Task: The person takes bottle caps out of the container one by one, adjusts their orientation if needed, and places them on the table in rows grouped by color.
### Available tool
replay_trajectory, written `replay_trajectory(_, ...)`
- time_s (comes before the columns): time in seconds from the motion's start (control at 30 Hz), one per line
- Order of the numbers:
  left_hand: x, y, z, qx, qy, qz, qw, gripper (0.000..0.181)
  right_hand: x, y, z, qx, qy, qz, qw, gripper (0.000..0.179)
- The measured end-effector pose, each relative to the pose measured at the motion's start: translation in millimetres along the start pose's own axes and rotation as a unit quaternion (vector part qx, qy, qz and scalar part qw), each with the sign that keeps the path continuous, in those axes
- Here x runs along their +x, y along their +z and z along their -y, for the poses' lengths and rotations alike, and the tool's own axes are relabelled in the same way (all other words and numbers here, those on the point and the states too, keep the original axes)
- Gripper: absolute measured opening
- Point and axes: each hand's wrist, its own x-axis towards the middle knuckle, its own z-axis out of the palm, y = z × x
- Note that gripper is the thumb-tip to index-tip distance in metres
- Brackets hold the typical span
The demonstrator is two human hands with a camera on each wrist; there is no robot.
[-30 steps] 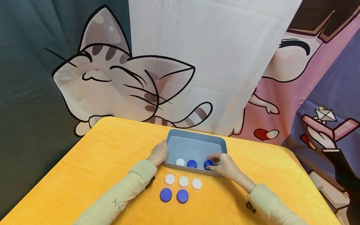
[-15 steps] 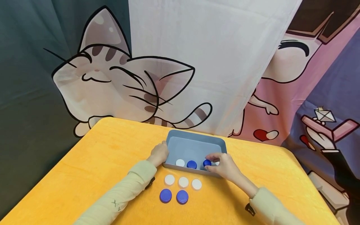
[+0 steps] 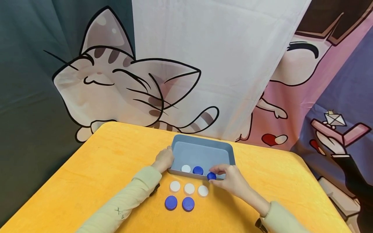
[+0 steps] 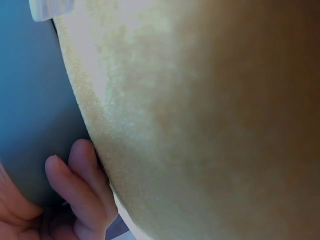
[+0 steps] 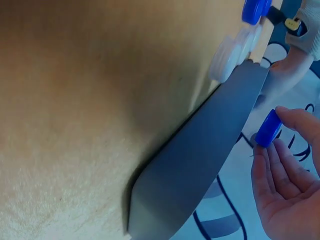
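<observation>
A grey-blue rectangular tray (image 3: 201,153) lies on the table. My left hand (image 3: 164,159) grips its left wall; in the left wrist view its fingers (image 4: 82,187) are bent against the tray. My right hand (image 3: 231,181) pinches a blue bottle cap (image 3: 211,176) between thumb and fingertips, at the tray's front rim. In the right wrist view, the held cap (image 5: 269,128) is tilted and stands above the wall's top edge. Inside the tray near the front wall are a white cap (image 3: 186,169) and a blue cap (image 3: 198,170). My right hand hides the tray's front right corner.
In front of the tray, three white caps (image 3: 189,188) stand in a row on the yellow cloth (image 3: 125,145). Two blue caps (image 3: 171,203) lie nearer to me. Behind the table hangs a curtain (image 3: 227,64) printed with a cartoon cat.
My right hand has lifted the blue cap off the tray floor and brought it towards me and slightly left, to the front rim. The left hand stays at the tray.
</observation>
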Motion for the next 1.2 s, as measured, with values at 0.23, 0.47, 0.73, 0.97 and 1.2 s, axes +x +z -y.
replay_trajectory(0.23, 0.7, 0.8, 0.5, -0.005, 0.0, 0.003, 1.0, 0.025, -8.8, 2.2, 11.1, 0.002, 0.003, 0.022, 0.9998, 0.027)
replay_trajectory(0.47, 0.7, 1.1, 1.5, -0.002, 0.007, -0.002, 1.0, 0.024, -16.7, 10.5, 13.3, -0.001, 0.013, 0.047, 0.9988, 0.027)
replay_trajectory(0.73, -1.0, 0.1, 1.0, 0.008, 0.016, -0.012, 0.9998, 0.019, -24.0, 22.1, 9.4, 0.007, -0.01, 0.065, 0.9978, 0.027)
replay_trajectory(0.97, -0.3, -0.9, 0.3, 0.002, 0.011, -0.011, 0.9999, 0.02, -30.8, 30.5, 9.8, 0.002, -0.015, 0.082, 0.9965, 0.027)
replay_trajectory(1.2, -0.3, -0.5, 0.7, 0.001, 0.009, -0.011, 0.9999, 0.022, -38.5, 37.7, 8.5, 0.013, -0.027, 0.093, 0.9952, 0.023)
